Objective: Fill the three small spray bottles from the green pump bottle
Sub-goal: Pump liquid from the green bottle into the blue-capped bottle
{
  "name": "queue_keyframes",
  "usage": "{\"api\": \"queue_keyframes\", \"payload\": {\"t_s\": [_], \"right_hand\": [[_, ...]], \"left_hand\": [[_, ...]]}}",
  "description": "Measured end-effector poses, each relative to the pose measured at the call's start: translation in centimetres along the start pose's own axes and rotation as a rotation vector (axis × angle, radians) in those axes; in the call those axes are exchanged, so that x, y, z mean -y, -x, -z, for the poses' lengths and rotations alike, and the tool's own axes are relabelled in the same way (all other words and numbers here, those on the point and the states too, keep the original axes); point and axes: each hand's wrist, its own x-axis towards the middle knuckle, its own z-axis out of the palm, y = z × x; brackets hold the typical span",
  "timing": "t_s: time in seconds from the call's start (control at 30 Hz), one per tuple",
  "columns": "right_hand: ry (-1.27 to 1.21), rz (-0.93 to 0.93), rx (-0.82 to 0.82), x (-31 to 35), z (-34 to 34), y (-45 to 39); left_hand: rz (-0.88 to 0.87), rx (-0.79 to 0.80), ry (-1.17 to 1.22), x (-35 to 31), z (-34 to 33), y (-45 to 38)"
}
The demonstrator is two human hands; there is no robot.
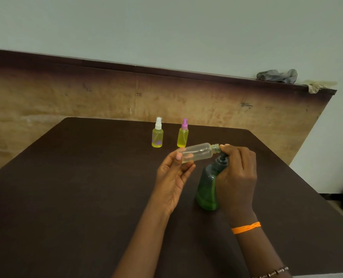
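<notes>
Green pump bottle (207, 189) is seen upright on the dark table (66, 197) at centre frame, its pump head covered and gripped by the curled fingers of the right hand (236, 175). An uncapped clear spray bottle (198, 152) is held nearly sideways by the left hand (172, 177), its open neck brought against the pump spout. Above them in the frame, two yellow-filled bottles are stood side by side, one white-capped (157, 135), one purple-capped (183, 136).

Left hand (173, 175): holds the clear uncapped bottle (198, 152) nearly sideways, mouth at the pump spout.
Right hand (236, 173): on the green pump bottle (207, 189), seemingly pressing.
Surface (86, 187): white-capped bottle (157, 135), purple-capped bottle (183, 136), both yellow-filled, upright.
</notes>
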Motion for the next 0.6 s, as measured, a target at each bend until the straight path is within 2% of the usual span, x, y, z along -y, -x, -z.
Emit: {"api": "queue_keyframes", "payload": {"t_s": [0.3, 0.5, 0.6], "right_hand": [[0.049, 0.03, 0.062, 0.1, 0.3, -0.6], [0.1, -0.006, -0.018, 0.2, -0.1, 0.6], [0.132, 0.002, 0.008, 0.2, 0.2, -0.1]], "left_hand": [[0.066, -0.079, -0.068, -1.5, -0.8, 0.1], [0.083, -0.1, -0.071, -1.6, -0.8, -0.1], [0.092, -0.105, -0.077, -2.1, -0.9, -0.2]]}}
